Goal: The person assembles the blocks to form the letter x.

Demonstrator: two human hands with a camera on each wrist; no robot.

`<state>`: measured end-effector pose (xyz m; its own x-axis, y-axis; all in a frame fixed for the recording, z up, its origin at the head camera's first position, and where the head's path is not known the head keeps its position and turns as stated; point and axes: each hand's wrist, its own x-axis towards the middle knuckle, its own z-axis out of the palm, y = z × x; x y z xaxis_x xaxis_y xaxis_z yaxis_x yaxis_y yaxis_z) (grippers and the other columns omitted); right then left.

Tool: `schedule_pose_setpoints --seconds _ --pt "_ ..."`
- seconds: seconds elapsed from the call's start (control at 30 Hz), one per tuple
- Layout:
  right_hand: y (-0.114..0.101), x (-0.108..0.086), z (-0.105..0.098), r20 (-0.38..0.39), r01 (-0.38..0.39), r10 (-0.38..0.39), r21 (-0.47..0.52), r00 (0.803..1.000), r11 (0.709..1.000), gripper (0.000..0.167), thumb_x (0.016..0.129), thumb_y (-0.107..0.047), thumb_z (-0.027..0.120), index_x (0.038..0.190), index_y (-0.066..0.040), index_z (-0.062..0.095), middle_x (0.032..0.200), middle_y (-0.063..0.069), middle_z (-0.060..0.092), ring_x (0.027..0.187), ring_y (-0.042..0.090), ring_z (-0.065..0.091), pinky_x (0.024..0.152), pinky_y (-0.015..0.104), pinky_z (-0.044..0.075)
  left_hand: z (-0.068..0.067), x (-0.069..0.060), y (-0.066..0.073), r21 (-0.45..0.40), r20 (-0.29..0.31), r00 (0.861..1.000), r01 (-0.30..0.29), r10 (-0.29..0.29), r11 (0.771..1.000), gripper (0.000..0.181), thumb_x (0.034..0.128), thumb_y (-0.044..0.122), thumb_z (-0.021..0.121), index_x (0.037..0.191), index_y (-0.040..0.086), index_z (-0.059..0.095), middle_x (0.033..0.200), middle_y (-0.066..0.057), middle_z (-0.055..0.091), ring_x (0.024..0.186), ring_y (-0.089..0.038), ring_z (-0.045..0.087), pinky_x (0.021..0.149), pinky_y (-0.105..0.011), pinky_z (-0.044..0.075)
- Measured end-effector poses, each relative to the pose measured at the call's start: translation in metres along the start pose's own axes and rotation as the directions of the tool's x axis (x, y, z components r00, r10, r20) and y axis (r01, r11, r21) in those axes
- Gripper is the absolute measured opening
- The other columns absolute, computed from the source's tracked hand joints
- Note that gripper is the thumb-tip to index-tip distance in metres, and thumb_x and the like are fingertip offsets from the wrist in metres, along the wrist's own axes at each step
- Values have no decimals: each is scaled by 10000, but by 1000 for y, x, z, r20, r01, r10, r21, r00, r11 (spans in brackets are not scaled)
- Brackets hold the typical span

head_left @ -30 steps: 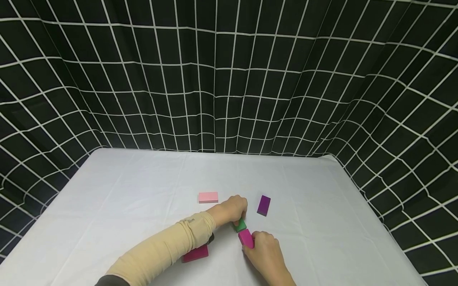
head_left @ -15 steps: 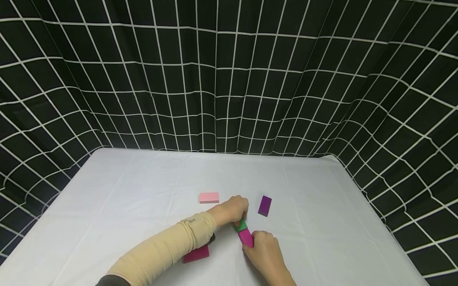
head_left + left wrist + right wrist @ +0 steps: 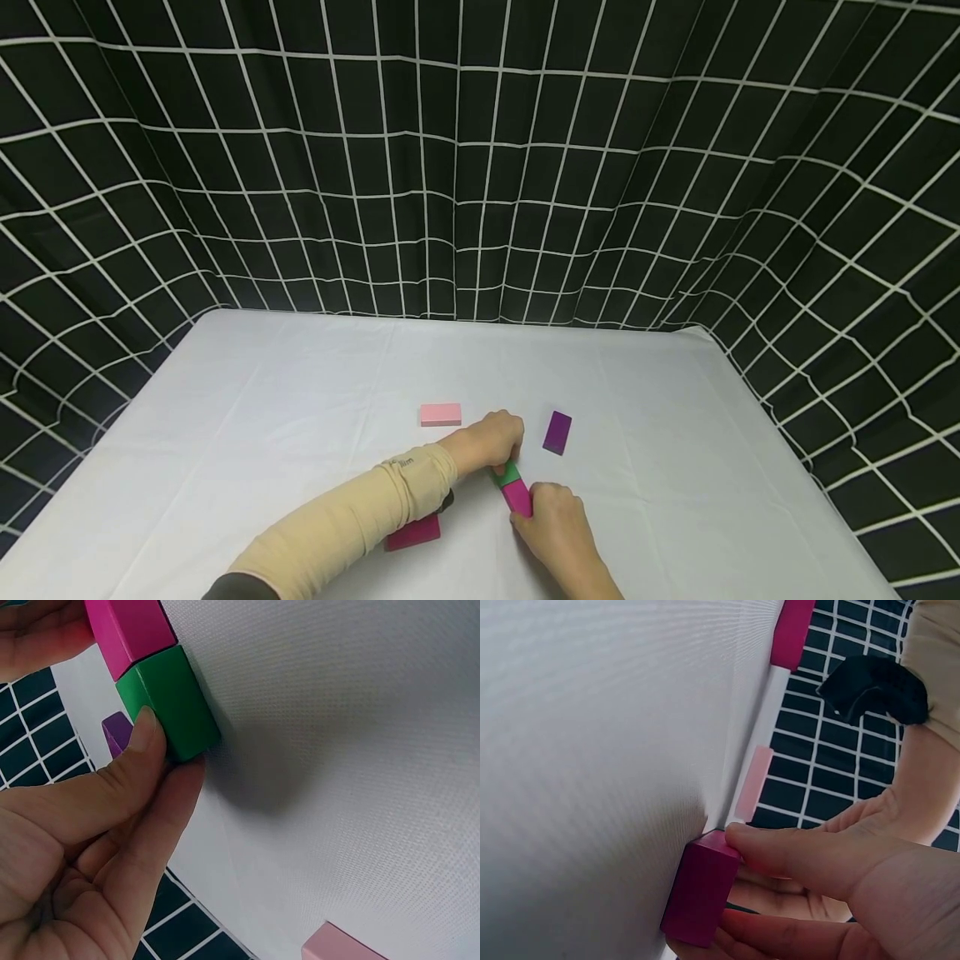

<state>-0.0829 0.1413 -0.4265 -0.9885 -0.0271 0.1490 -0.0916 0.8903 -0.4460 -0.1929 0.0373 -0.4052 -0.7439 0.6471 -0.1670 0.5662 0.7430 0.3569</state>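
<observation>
Near the front middle of the table, my left hand [image 3: 491,439] pinches a green block [image 3: 510,473] between thumb and fingers. My right hand [image 3: 557,521] holds a magenta block [image 3: 517,497] by its sides. The two blocks meet end to end in one slanting line; in the left wrist view the end of the green block [image 3: 176,701] touches the magenta block [image 3: 133,634]. From the right wrist, the magenta block [image 3: 701,889] sits between thumb and fingers, low against the white cloth, and the green one is hidden.
A pink block [image 3: 440,414] lies beyond the left wrist, and a purple block [image 3: 557,432] stands to the right of that hand. A crimson block [image 3: 414,532] is partly covered by the left sleeve [image 3: 352,517]. Black gridded curtain [image 3: 480,167] surrounds the white table [image 3: 300,400].
The small step between the green and magenta blocks has gone; their ends now line up in one row. Both hands keep their grip, and the whole view has shifted slightly.
</observation>
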Motion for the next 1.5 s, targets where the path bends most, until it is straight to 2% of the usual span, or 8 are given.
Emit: schedule_pose_setpoints --seconds 0.57,0.8,0.97,1.07,1.2,1.3,1.4,1.5 --pt "-2 3 -2 47 -21 20 1 999 1000 259 694 -78 815 620 -50 568 539 -14 488 481 107 410 432 242 362 -5 -2 2 40 38 999 20 -22 999 199 660 -21 834 821 68 758 771 -27 703 666 -97 621 616 -163 517" --pt "-2 2 -2 66 -33 33 4 997 999 284 706 -126 827 633 -44 565 557 -6 483 498 119 408 439 256 356 -6 -4 0 18 42 999 32 -32 999 293 654 -8 834 926 70 759 891 -40 716 753 -117 639 643 -172 522" --pt "-1 2 -4 56 -35 36 -21 998 999 309 720 -169 829 624 -62 555 571 -6 462 512 125 392 438 266 335 -5 -4 -5 9 28 999 20 -20 1000 368 652 9 846 1001 69 747 885 -45 713 800 -138 656 668 -187 530" --pt "0 3 -8 66 -42 45 -44 997 998 237 748 -165 814 693 -19 636 615 24 540 542 146 464 458 292 413 -6 -7 -10 -32 19 1000 13 -12 999 430 661 26 853 1070 55 726 884 -42 704 835 -150 650 722 -218 532" --pt "3 6 -17 81 -51 54 -31 995 998 235 778 -135 791 888 57 712 759 118 675 658 230 634 559 378 533 -12 -16 -20 -90 -9 1000 -2 1 996 467 697 89 858 1133 46 696 936 -51 697 951 -209 620 836 -306 519" --pt "8 8 -23 65 -33 32 19 997 999 187 791 -82 767 917 48 720 786 112 693 685 222 649 581 367 541 -19 -27 -28 -116 -31 1000 -8 5 993 417 738 159 840 1113 40 700 951 -59 700 992 -247 594 868 -368 505" --pt "15 10 -27 47 32 -36 93 998 995 122 794 2 745 912 25 724 797 76 695 703 185 640 609 324 547 -24 -40 -34 -154 -38 999 -2 -4 988 363 759 203 825 1057 23 719 933 -69 701 974 -254 594 843 -389 510" --pt "21 13 -27 41 117 -127 189 991 975 157 785 76 723 930 15 722 864 81 706 772 206 663 664 293 563 -25 -58 -39 -186 -27 999 11 -17 982 350 757 219 827 1014 4 727 927 -79 703 939 -254 618 798 -377 528"
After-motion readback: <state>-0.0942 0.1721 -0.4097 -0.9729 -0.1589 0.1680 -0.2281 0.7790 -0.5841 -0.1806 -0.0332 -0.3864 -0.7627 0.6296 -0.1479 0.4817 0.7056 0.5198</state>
